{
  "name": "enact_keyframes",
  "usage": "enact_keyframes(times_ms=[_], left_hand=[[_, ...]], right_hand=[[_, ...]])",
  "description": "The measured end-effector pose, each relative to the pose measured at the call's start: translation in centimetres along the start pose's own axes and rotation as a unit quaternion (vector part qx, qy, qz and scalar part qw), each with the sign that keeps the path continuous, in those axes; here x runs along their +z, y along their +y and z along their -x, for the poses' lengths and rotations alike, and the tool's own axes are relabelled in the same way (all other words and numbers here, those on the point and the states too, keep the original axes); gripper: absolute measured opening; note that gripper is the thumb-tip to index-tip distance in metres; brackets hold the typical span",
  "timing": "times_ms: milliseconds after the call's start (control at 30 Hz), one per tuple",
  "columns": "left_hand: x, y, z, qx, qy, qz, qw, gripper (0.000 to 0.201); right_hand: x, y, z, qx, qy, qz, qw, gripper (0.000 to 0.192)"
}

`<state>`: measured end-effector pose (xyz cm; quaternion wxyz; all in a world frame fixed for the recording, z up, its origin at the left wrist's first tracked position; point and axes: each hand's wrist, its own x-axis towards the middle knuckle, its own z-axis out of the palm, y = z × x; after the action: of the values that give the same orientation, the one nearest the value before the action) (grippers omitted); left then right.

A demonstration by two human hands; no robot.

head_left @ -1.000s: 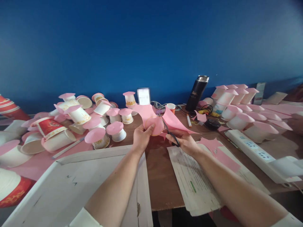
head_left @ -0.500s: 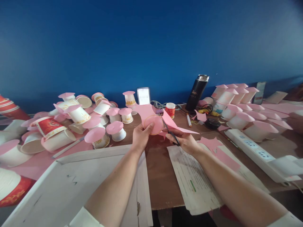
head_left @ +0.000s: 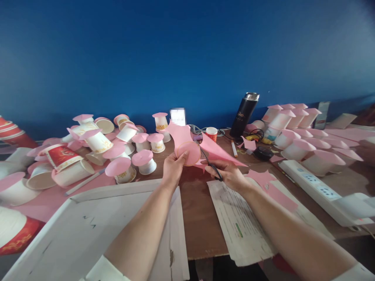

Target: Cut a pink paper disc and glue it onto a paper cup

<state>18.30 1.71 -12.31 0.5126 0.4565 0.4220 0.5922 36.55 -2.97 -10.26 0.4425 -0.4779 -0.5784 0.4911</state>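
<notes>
Pinched between the thumb and fingers of my left hand (head_left: pixel 172 168) is a sheet of pink paper (head_left: pixel 180 136) with curved cut-outs along its sides. A circle outlined in a yellowish line (head_left: pixel 190 153) shows on its near part, under my thumb. My right hand (head_left: pixel 227 173) grips black-handled scissors (head_left: pixel 216 171), whose blades point up and left at the circle's right edge. A pointed flap of pink paper (head_left: pixel 219 150) spreads out to the right beyond the blades. Whether it still joins the sheet I cannot tell.
Paper cups with pink paper tops (head_left: pixel 142 158) crowd the left, and more cups (head_left: pixel 299 148) fill the right. A black flask (head_left: pixel 244 115), red cup (head_left: pixel 211 134) and marker (head_left: pixel 234 149) stand or lie behind my hands. A white power strip (head_left: pixel 316 191) lies right; printed papers (head_left: pixel 234 222) lie nearer.
The pink sheet has tilted, so more of its far part shows, and the circle has shifted slightly left. The right flap has swung a little. Both hands stay in nearly the same place.
</notes>
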Motion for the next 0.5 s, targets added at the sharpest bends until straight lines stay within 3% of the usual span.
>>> enact_keyframes(times_ms=[233,500], left_hand=[[0.1,-0.2,-0.1,-0.014,-0.008,0.039,0.999,0.042],[-0.1,-0.5,-0.4,-0.004,-0.010,0.063,0.998,0.042]], right_hand=[[-0.1,0.2,0.0,-0.021,0.012,0.052,0.998,0.051],[0.0,1.1,-0.7,-0.033,0.027,-0.005,0.999,0.051]])
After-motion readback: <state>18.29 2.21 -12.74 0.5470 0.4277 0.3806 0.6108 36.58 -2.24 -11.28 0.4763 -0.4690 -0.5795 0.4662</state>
